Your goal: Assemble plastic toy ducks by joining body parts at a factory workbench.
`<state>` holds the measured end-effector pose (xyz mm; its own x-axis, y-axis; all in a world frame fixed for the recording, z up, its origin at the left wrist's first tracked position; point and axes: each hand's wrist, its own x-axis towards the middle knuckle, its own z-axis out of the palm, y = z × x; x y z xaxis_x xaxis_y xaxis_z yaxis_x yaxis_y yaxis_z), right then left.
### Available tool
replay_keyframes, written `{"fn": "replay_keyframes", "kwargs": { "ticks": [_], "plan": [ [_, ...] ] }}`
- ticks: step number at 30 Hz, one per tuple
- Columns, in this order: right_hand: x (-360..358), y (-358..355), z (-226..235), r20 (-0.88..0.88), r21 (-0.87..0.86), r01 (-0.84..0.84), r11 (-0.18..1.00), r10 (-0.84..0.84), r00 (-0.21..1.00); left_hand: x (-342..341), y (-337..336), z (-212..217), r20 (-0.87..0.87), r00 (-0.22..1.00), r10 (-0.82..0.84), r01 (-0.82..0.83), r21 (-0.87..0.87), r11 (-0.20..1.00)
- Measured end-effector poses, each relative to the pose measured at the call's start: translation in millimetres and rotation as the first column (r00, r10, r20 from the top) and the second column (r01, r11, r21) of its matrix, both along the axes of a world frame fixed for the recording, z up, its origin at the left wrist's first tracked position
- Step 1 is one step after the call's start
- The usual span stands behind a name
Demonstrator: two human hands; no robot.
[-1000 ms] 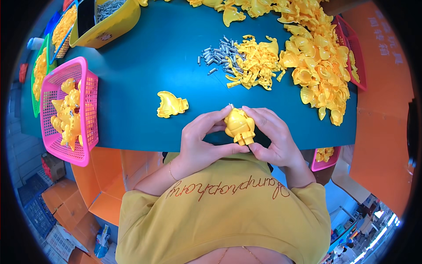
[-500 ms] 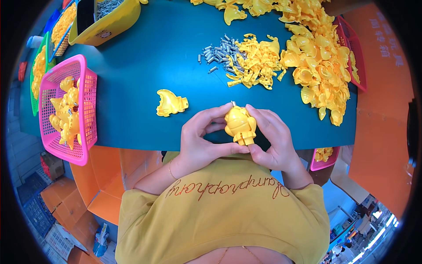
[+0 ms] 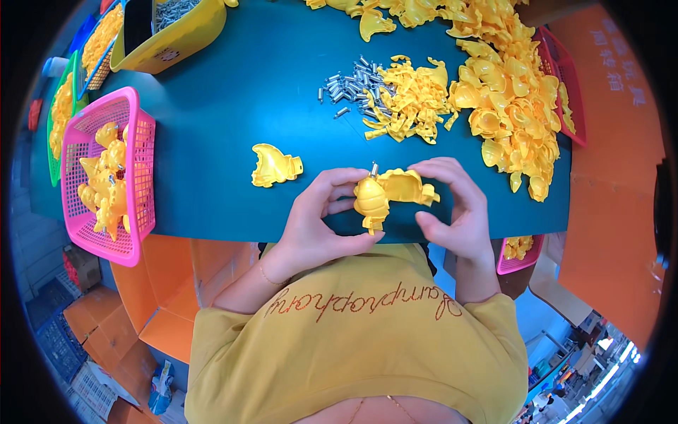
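Observation:
My left hand (image 3: pixel 321 215) grips a rounded yellow plastic toy piece (image 3: pixel 371 201) between fingers and thumb. A small silver metal cylinder (image 3: pixel 374 169) sticks up from its top. Beside it, a hollow yellow shell half (image 3: pixel 404 186) has its open side showing. My right hand (image 3: pixel 455 205) holds this shell at its right side, the fingers at its upper edge and the thumb low, near its bottom edge. Whether the two pieces still touch I cannot tell. Another loose yellow shell (image 3: pixel 275 166) lies on the green table to the left of my hands.
Silver cylinders (image 3: pixel 349 86) and small yellow parts (image 3: pixel 417 99) lie heaped ahead. A big pile of yellow shells (image 3: pixel 505 106) covers the right side, by a red basket (image 3: pixel 575 88). At left stand a pink basket (image 3: pixel 145 169) of yellow figures and a yellow bin (image 3: pixel 173 49) of metal pieces.
The yellow toy has come apart: its shell half has swung to the right with my right hand, showing the hollow inside. My left hand keeps the other piece, now slightly further left.

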<state>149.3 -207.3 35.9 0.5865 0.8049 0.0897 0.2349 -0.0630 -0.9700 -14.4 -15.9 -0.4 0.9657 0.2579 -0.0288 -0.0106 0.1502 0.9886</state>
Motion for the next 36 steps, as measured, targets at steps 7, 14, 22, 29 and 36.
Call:
{"fn": "replay_keyframes", "kwargs": {
  "ticks": [7,14,22,29,36],
  "plan": [
    [-13.2,4.0,-11.4,0.027,-0.173,0.309,0.935,-0.309,0.951,1.4,-0.5,-3.6,-0.029,1.0,0.007,-0.006,0.057,0.998],
    [-9.9,0.5,-12.2,0.596,-0.161,0.391,0.906,-0.226,0.77,3.0,1.6,3.3,-0.037,0.999,0.02,-0.004,0.404,0.915],
    [-33.1,31.2,-13.8,0.66,-0.18,0.206,0.962,-0.037,0.75,3.5,-1.7,-0.3,-0.021,0.999,0.036,-0.022,0.463,0.886],
    [-21.5,32.9,-27.0,0.275,-0.161,-0.028,0.987,0.071,0.959,5.0,-1.3,-1.9,-0.059,0.998,0.031,-0.001,0.453,0.892],
    [1.7,7.7,3.6,-0.292,0.183,0.159,0.97,-0.101,0.951,8.5,-5.8,2.9,-0.169,0.979,0.118,-0.076,0.239,0.968]
  ]
}}
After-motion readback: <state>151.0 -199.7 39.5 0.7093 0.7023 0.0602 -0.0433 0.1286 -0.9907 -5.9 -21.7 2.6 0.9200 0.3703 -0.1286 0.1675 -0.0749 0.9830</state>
